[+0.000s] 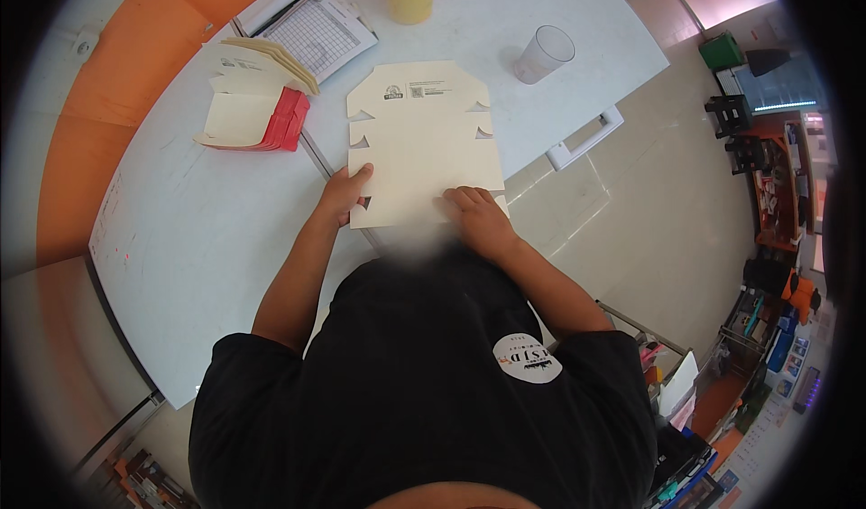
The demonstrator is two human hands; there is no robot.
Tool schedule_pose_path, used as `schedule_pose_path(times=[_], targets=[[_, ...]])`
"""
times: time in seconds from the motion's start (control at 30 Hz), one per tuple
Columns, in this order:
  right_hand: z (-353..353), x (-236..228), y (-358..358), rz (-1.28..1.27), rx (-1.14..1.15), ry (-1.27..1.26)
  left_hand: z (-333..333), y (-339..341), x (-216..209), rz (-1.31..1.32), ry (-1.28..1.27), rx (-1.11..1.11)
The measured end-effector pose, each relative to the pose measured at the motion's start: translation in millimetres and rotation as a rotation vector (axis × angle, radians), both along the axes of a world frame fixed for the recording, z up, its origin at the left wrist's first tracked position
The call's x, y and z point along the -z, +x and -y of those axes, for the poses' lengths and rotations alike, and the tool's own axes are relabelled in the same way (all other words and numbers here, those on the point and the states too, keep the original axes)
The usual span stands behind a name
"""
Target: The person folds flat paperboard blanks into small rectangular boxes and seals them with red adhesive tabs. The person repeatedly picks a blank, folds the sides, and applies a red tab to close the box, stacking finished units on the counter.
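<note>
A flat cream cardboard sheet (422, 143), cut with tabs and notches, lies near the front edge of the white table (207, 238), square to the person so both hands reach it. The left hand (345, 193) grips the sheet's near left edge, thumb on top, seemingly to steady it. The right hand (478, 216) rests palm down with fingers curled on the near right corner, pressing it flat. A stack of similar sheets (257, 103) with red undersides sits to the left, within reach; a clear plastic cup (544, 53) stands well apart, clear of the work
</note>
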State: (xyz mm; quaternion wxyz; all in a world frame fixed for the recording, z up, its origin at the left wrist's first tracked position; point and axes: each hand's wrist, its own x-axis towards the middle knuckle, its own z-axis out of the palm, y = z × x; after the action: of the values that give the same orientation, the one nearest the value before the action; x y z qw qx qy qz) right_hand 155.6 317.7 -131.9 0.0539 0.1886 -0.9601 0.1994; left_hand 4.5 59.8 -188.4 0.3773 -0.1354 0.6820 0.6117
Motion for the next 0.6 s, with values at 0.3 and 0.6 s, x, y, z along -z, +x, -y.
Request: schedule_pose_path(times=[0.3, 0.6], targets=[[2, 16, -32, 0.378, -0.039, -0.063, -13, 3, -79, -0.802, -0.396, 0.721], [-10, -2, -128, 0.946, -0.054, -0.093, -46, -30, -56, -0.671, -0.564, 1.216]])
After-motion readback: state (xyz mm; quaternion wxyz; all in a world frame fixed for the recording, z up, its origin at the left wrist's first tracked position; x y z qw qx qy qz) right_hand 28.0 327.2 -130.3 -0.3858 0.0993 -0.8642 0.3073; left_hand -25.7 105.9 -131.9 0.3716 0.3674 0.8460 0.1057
